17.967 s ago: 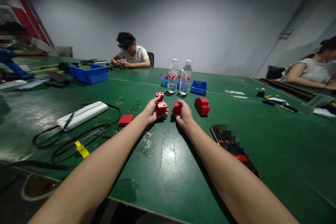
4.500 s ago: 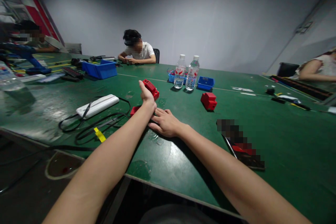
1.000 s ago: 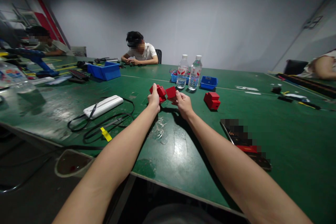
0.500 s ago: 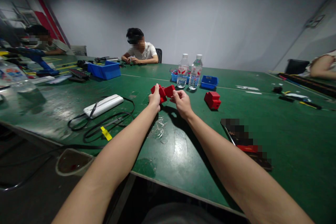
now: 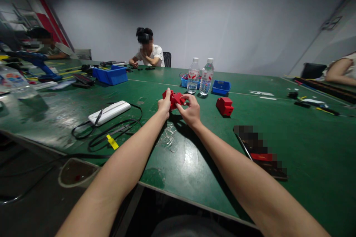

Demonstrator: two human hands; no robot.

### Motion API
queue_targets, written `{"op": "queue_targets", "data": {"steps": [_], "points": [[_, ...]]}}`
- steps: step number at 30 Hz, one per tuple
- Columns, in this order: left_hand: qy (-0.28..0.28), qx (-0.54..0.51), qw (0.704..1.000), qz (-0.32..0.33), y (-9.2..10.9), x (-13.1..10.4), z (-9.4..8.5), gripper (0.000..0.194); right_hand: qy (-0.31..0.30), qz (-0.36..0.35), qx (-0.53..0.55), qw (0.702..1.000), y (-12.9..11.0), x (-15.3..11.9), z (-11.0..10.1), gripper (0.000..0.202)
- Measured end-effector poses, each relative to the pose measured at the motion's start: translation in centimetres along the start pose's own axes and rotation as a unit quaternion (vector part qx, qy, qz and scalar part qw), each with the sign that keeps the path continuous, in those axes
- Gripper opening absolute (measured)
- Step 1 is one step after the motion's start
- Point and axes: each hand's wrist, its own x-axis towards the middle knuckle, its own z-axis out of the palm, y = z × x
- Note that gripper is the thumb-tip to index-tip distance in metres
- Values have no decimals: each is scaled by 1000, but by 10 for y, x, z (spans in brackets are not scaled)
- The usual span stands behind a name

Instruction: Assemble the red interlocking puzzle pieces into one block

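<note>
Above the green table, my left hand point(image 5: 164, 105) is closed round a red blocky part point(image 5: 172, 98), its thumb pointing up along the near side. My right hand point(image 5: 190, 109) pinches the right end of the red piece between thumb and fingers. Whether this is one part or several fitted together I cannot tell, as my fingers cover much of it. A similar red block point(image 5: 224, 106) with a stepped top lies on the table to the right of my hands.
Two water bottles point(image 5: 206, 77) stand behind my hands beside a small blue bin point(image 5: 221, 87). To the left lie a white power strip point(image 5: 109, 113) and black cables. A phone-like object point(image 5: 260, 152) lies right. A larger blue bin point(image 5: 110, 75) and a seated person point(image 5: 150, 50) are farther back.
My right hand has turned, and the red piece in its fingers now sits lower and closer against the part in my left hand. The person opposite has raised one hand towards the face.
</note>
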Motion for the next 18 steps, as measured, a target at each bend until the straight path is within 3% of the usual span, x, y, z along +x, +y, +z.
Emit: {"op": "queue_targets", "data": {"steps": [5, 18], "points": [[-13, 35, 999, 19, -2, -1, 0, 53, -12, -75, -80, 994, -4, -2, -1, 25], [-4, 59, 998, 27, -4, 2, -2, 55, 5, -75, -92, 993, -4, -3, -1, 21]]}}
